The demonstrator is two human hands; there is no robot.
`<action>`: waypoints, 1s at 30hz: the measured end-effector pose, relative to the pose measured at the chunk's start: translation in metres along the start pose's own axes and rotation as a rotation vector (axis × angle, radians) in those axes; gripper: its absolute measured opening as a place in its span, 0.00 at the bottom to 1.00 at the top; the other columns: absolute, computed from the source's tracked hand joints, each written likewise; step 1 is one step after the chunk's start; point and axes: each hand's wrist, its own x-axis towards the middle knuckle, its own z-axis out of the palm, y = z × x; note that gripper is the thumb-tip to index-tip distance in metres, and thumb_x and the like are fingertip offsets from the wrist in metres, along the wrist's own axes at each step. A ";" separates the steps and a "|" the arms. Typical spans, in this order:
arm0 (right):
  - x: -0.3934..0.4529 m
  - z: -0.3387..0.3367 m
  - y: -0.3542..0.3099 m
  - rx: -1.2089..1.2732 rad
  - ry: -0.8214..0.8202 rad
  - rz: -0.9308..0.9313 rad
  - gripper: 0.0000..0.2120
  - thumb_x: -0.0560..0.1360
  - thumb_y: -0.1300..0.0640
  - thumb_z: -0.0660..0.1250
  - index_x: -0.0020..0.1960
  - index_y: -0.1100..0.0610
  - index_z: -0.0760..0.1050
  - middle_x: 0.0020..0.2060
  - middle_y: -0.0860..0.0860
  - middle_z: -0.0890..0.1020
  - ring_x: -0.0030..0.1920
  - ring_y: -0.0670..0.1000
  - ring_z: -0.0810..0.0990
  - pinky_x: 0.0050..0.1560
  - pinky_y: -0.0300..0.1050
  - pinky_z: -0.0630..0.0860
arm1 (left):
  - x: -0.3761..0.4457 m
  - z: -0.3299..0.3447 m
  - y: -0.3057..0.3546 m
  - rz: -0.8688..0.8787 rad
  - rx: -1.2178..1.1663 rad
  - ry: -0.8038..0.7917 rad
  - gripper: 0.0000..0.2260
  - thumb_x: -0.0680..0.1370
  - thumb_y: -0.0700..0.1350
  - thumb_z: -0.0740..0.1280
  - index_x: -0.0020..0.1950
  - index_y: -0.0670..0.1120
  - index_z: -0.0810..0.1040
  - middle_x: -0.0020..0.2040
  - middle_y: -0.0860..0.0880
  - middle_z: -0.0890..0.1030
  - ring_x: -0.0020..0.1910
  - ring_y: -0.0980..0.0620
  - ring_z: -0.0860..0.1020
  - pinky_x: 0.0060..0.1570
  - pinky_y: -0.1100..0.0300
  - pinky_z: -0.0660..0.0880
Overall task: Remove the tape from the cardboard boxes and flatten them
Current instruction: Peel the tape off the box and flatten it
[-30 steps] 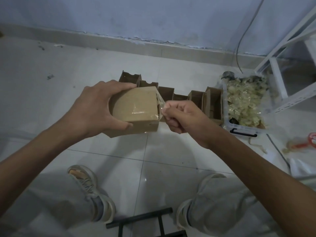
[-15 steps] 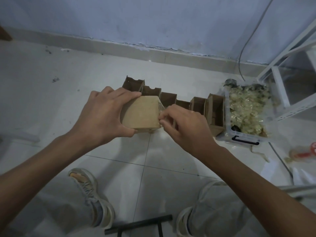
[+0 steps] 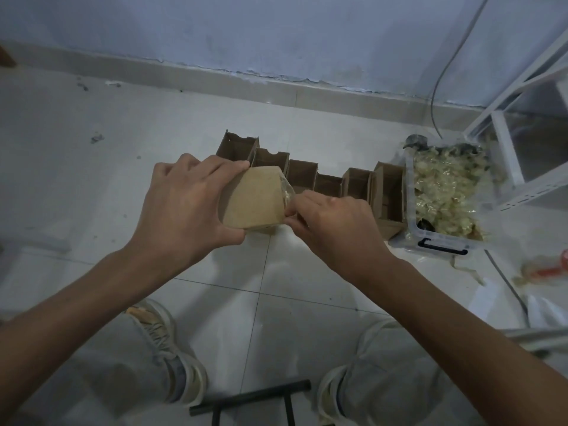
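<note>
Tiled floor, open boxes [image 3: 302,176] lined up by the wall.
Left hand [image 3: 184,207] grips the cardboard box [image 3: 253,199] aloft; right hand [image 3: 335,224] pinches tape [image 3: 287,192] at its right edge, nearest for peeling.

place: plain storeroom or back room | floor: white tiled floor [image 3: 92,186] | far: peeling blue wall [image 3: 276,32] | right: white metal shelving [image 3: 522,87] — clear bin of tape scraps [image 3: 445,192]

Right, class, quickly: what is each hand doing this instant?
Left hand: closed, grip around the small brown cardboard box.
Right hand: closed, pinching the clear tape strip at the box's edge.
</note>
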 end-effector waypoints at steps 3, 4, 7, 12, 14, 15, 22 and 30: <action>0.004 -0.003 -0.003 0.009 -0.116 0.035 0.06 0.81 0.52 0.70 0.48 0.54 0.79 0.36 0.48 0.81 0.29 0.49 0.76 0.31 0.44 0.77 | -0.002 0.005 0.003 0.014 0.023 0.009 0.44 0.61 0.56 0.83 0.74 0.50 0.73 0.64 0.48 0.80 0.55 0.40 0.76 0.54 0.42 0.70; 0.006 -0.004 -0.003 0.003 -0.210 0.058 0.07 0.83 0.50 0.67 0.51 0.53 0.79 0.39 0.47 0.82 0.33 0.49 0.78 0.36 0.46 0.80 | -0.002 0.006 0.004 0.021 0.027 0.016 0.44 0.61 0.56 0.84 0.74 0.50 0.73 0.63 0.47 0.80 0.55 0.39 0.76 0.54 0.42 0.70; 0.013 -0.005 -0.001 0.012 -0.385 0.123 0.10 0.85 0.47 0.60 0.59 0.51 0.76 0.43 0.47 0.82 0.41 0.51 0.81 0.48 0.50 0.82 | -0.002 0.009 0.009 0.041 0.043 0.034 0.43 0.60 0.55 0.84 0.73 0.49 0.74 0.63 0.46 0.80 0.54 0.38 0.77 0.54 0.41 0.71; 0.011 -0.010 0.002 0.174 -0.417 0.091 0.03 0.79 0.53 0.67 0.51 0.51 0.78 0.34 0.44 0.78 0.35 0.46 0.77 0.44 0.49 0.81 | -0.002 0.010 0.011 0.036 0.038 -0.048 0.45 0.60 0.57 0.84 0.75 0.49 0.74 0.63 0.47 0.81 0.56 0.41 0.77 0.58 0.43 0.69; 0.009 -0.013 0.006 0.322 -0.366 0.068 0.03 0.75 0.58 0.72 0.45 0.52 0.78 0.28 0.40 0.72 0.30 0.42 0.73 0.38 0.43 0.76 | -0.002 0.010 0.007 0.000 -0.001 -0.122 0.45 0.62 0.60 0.82 0.77 0.52 0.72 0.65 0.50 0.80 0.58 0.44 0.76 0.59 0.44 0.68; 0.008 -0.015 0.008 0.378 -0.336 0.054 0.05 0.74 0.60 0.73 0.44 0.52 0.78 0.27 0.39 0.71 0.29 0.42 0.73 0.37 0.40 0.73 | -0.001 0.008 0.005 -0.021 -0.029 -0.157 0.46 0.62 0.63 0.80 0.77 0.54 0.71 0.66 0.51 0.79 0.58 0.46 0.75 0.60 0.45 0.67; 0.006 -0.031 0.008 0.732 -0.150 0.054 0.06 0.78 0.65 0.73 0.48 0.59 0.77 0.35 0.51 0.78 0.32 0.51 0.77 0.33 0.39 0.74 | 0.006 -0.013 -0.004 -0.229 -0.531 -0.365 0.42 0.61 0.60 0.82 0.75 0.63 0.73 0.63 0.62 0.76 0.55 0.62 0.75 0.47 0.66 0.72; 0.007 -0.033 0.006 0.752 -0.267 0.178 0.03 0.81 0.61 0.70 0.55 0.56 0.81 0.35 0.50 0.82 0.35 0.50 0.84 0.37 0.38 0.79 | 0.008 -0.015 -0.004 -0.266 -0.483 -0.340 0.42 0.62 0.60 0.82 0.75 0.62 0.73 0.62 0.63 0.74 0.51 0.66 0.73 0.45 0.71 0.69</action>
